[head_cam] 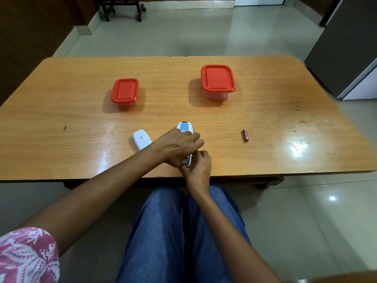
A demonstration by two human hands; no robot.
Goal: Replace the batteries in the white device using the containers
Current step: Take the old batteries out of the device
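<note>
The white device (184, 127) lies face down near the table's front edge, a blue label on its back. My left hand (178, 147) presses down over its middle and holds it. My right hand (199, 166) has its fingers pinched at the device's near end, where the battery bay is open; what the fingertips hold is hidden. The white battery cover (141, 139) lies just left of the device. One red battery (245, 135) lies loose on the table to the right. Two containers with red lids stand farther back: a small one (124, 91) on the left, a larger one (217, 80) on the right, both closed.
The wooden table (81, 119) spans the view, its front edge just above my knees. A dark cabinet (346, 48) stands at the right, a wheeled black stand (122, 9) on the tiled floor beyond the table.
</note>
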